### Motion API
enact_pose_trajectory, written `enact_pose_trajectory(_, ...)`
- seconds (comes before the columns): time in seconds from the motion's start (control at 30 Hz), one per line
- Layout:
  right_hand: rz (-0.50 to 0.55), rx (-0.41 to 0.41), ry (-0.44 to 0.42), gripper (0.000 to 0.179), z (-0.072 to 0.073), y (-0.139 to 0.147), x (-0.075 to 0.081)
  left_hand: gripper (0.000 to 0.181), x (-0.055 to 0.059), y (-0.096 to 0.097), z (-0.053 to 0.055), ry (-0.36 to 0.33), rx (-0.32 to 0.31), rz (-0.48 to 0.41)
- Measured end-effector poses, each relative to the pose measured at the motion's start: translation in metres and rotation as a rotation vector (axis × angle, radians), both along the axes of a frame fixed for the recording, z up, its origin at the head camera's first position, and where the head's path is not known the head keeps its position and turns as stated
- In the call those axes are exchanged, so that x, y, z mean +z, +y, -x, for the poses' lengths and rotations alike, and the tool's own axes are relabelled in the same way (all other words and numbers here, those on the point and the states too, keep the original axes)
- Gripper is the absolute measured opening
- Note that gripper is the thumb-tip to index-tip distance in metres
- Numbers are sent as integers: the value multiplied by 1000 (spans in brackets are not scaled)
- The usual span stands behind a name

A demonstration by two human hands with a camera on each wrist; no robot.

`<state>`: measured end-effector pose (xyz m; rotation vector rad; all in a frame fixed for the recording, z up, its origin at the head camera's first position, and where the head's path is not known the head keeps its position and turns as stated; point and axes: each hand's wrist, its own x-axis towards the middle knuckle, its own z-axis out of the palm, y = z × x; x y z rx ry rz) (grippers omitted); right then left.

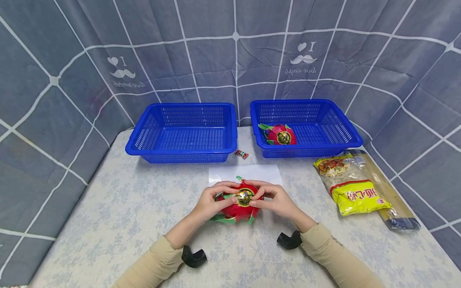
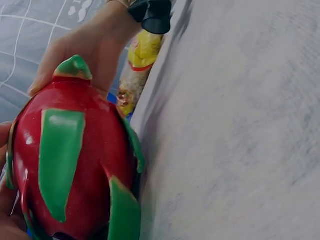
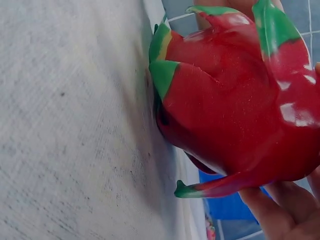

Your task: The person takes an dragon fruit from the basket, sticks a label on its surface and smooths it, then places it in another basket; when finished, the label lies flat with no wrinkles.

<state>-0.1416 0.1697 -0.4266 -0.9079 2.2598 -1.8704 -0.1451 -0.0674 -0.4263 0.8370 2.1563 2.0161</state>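
A red dragon fruit [image 1: 230, 210] with green-tipped scales and a round black-and-gold label [image 1: 245, 197] sits at the middle of the table, label facing up. My left hand [image 1: 212, 200] grips its left side, thumb at the label's left edge. From the right, my right hand [image 1: 273, 198] holds it with curved fingers, thumb and fingertips at the label's right edge. Seen close in the left wrist view, the dragon fruit [image 2: 95, 150] shows its smooth glossy side and broad green scales. The right wrist view shows the dragon fruit [image 3: 225, 110] low against the tablecloth.
Two blue baskets stand at the back: the left basket [image 1: 180, 158] and the right basket [image 1: 306, 152], which holds another dragon fruit [image 1: 281, 135]. A small wrapped packet [image 1: 241, 154] and white sheet [image 1: 252, 172] lie between. At right are a yellow food bag [image 1: 356, 196] and a long package [image 1: 399, 214].
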Motion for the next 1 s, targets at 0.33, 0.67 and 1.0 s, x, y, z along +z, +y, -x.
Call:
enact_pose_trajectory(0.33,43,-28,-69,23,-1,-2,0,19,3,-4,3,-78,-51,-14)
enact_pose_trajectory(0.67,-175,-139,136,37,-18,-18,11,22,15,6,-13,112,65,39)
enact_pose_trajectory(1.0,-232,-80,-19,42,-12,-9,10,19,27,6,-18,130,50,39)
